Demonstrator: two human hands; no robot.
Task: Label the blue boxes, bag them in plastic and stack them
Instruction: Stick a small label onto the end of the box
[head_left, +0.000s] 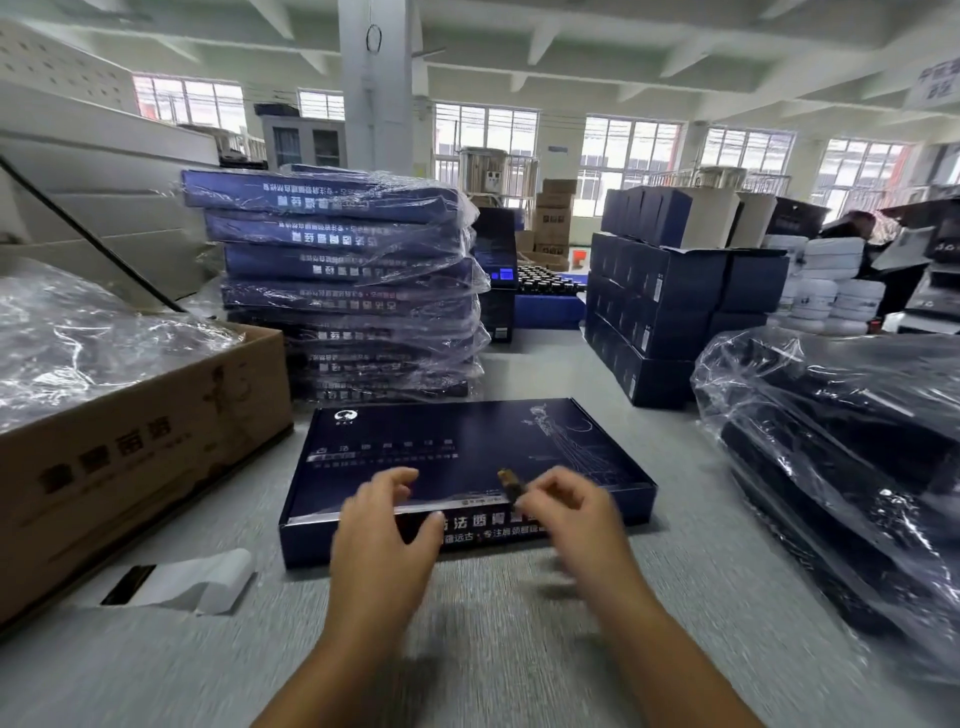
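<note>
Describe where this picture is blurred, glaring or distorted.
Head view: both hands are motion-smeared, the right hand and the label it pinches more so than the left hand, while the box is sharper. Head view: daylight glares off the bagged stack and blows out the windows. The wide lens bows the ceiling beams.

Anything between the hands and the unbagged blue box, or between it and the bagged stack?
Nothing visible. The left hand and the right hand, which pinches a small label, are over the near edge of the blue box; the stack of bagged boxes stands just behind it with nothing between.
</note>
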